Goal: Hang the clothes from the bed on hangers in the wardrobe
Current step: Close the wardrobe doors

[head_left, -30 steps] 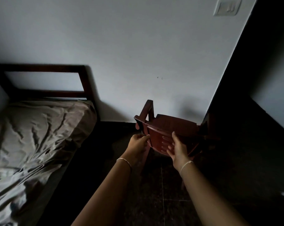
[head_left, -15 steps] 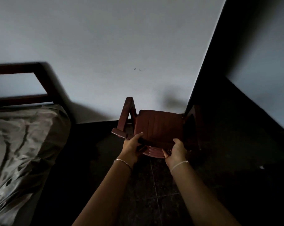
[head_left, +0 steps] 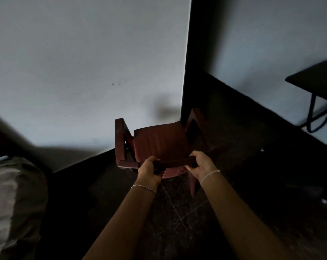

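Room dim. A pale blue-grey painted wall (head_left: 74, 62) filled the upper half of the view. A black vertical band (head_left: 187, 53) ran down it right of centre; whether this was a corner or a door frame could not be told. The floor (head_left: 177, 218) was dark speckled tile with thin pale joints.

At the right edge stood a dark flat surface (head_left: 316, 76) on thin black metal legs. It was cut off by the frame and its top was too shadowed to read.

The bed (head_left: 14, 194), with a crumpled grey-beige sheet, lay at lower left, blurred and cut off. Only one corner showed, and no garment could be made out on it.

At centre was a dark red plastic armchair (head_left: 159, 141), its seat facing the wall. The left hand (head_left: 149, 171) was clenched round the top rail of the chair back, and the right hand (head_left: 202, 166) grasped the rail's other end. Each wrist wore a thin bracelet.

The chair legs were mostly lost in shadow, so contact with the floor could not be told.
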`<state>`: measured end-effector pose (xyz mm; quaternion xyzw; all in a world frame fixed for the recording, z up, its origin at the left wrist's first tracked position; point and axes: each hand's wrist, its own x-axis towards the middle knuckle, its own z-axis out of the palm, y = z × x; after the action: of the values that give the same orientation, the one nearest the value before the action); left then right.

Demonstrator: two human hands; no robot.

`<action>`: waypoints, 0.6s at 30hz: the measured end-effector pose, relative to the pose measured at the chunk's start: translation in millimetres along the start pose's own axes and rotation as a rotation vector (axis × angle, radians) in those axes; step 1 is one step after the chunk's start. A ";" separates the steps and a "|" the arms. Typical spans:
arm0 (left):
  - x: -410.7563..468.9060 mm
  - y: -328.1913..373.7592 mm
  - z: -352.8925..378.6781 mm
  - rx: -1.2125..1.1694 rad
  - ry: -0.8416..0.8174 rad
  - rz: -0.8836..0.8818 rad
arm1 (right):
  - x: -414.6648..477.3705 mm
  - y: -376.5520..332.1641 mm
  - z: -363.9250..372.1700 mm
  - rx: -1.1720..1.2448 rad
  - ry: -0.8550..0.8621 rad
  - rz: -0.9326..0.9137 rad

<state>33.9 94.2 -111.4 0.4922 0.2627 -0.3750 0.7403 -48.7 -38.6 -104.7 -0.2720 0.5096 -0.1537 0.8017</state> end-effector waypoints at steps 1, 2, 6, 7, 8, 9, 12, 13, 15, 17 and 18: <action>-0.8 -0.8 -1.2 -0.002 -0.012 -0.007 | 0.2 2.0 -1.9 0.011 0.000 -0.006; -2.3 -1.3 -1.4 -0.009 -0.026 -0.014 | 1.4 3.3 -3.9 0.016 0.001 -0.008; -13.5 -5.6 2.1 -0.001 -0.077 -0.033 | -3.6 8.2 -16.1 0.062 0.032 -0.029; -15.1 -8.3 3.1 0.015 -0.090 -0.039 | -4.8 9.3 -20.9 0.081 0.048 -0.025; -17.1 -11.3 4.2 0.028 -0.103 -0.046 | -6.4 10.1 -26.3 0.101 0.065 -0.026; -19.2 -15.6 5.7 0.049 -0.115 -0.057 | -8.1 11.0 -33.5 0.124 0.080 -0.035; -21.7 -30.7 9.3 0.111 -0.163 -0.094 | -14.5 12.6 -56.6 0.168 0.135 -0.056; -22.6 -35.6 11.2 0.130 -0.179 -0.100 | -17.2 12.6 -63.9 0.186 0.154 -0.060; -25.8 -47.4 18.0 0.162 -0.212 -0.115 | -25.6 11.4 -80.3 0.226 0.185 -0.073; -30.3 -60.1 28.9 0.209 -0.247 -0.136 | -35.9 7.5 -97.2 0.263 0.203 -0.094; -33.1 -65.5 33.7 0.233 -0.262 -0.141 | -40.2 5.6 -104.4 0.282 0.214 -0.102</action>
<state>-38.0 57.4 -108.4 0.5021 0.1529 -0.5148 0.6779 -160.3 -42.3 -113.3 -0.1646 0.5508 -0.2923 0.7643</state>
